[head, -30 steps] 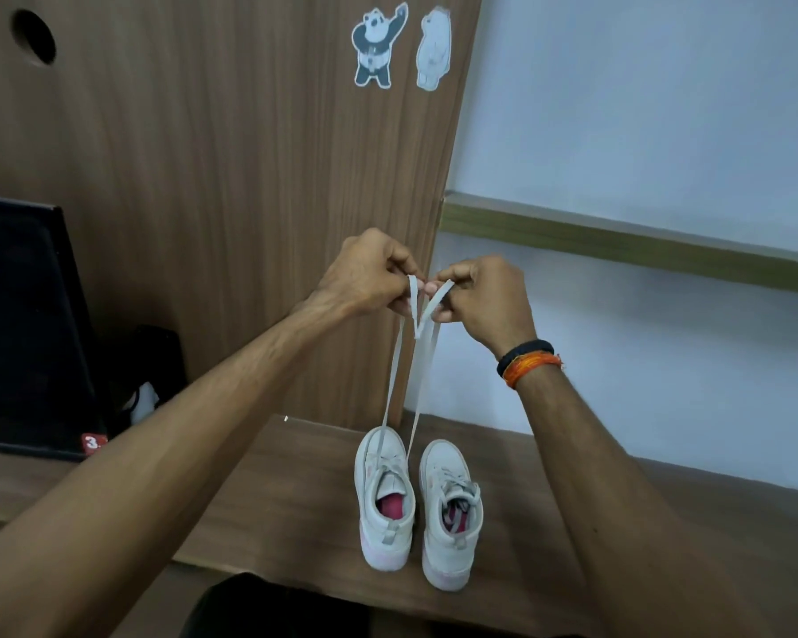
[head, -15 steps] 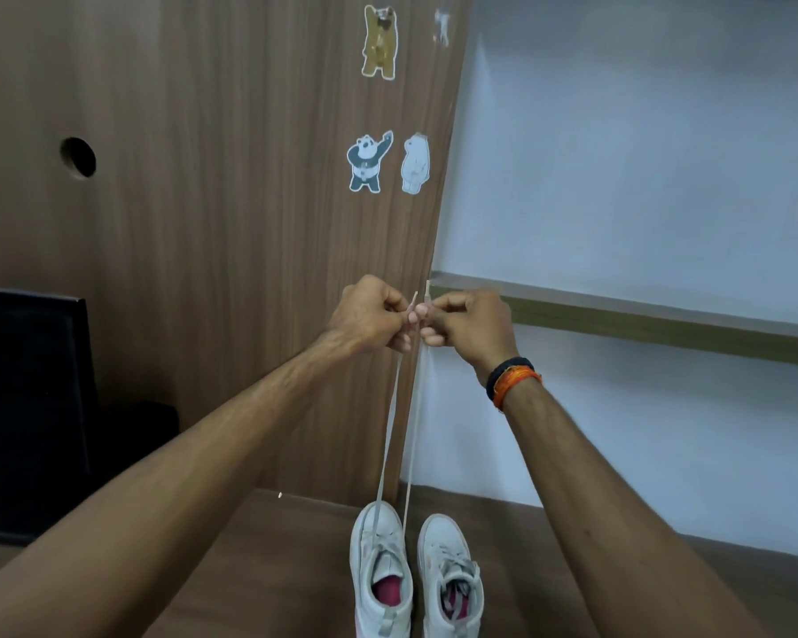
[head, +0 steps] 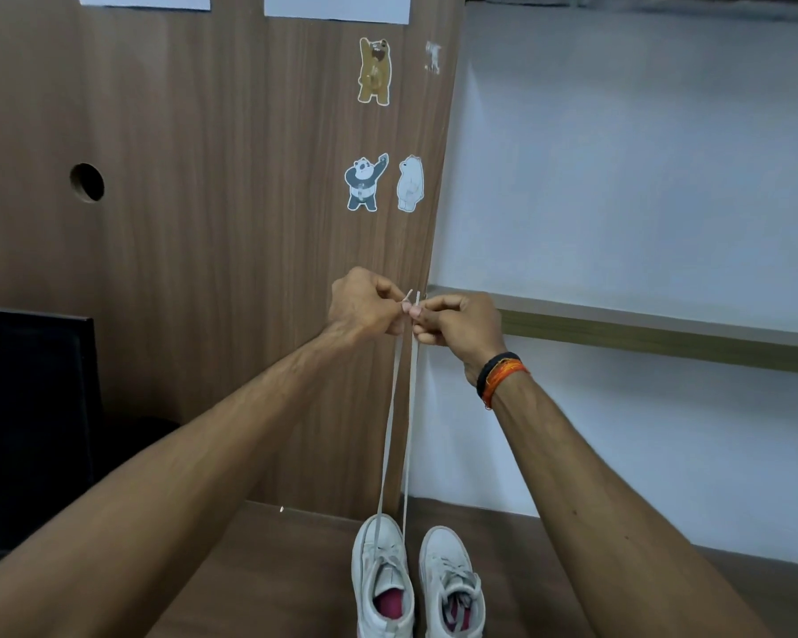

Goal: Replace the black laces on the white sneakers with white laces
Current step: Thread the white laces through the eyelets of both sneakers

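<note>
Both hands (head: 411, 315) raised together, pinching white lace (head: 395, 416) ends taut

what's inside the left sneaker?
The left sneaker shows a pink lining at its opening, with the white lace running up from its front eyelets to both hands. The tongue and collar hide the toe area, and the frame edge crops the heel.

Both arms extend forward and upward, converging at centre. The left hand (head: 367, 303) and right hand (head: 461, 322) are raised side by side, nearly touching, fingers curled, each pinching one end of the white lace (head: 390, 421) between thumb and forefinger. The right wrist bears black and orange bands (head: 501, 375).
</note>
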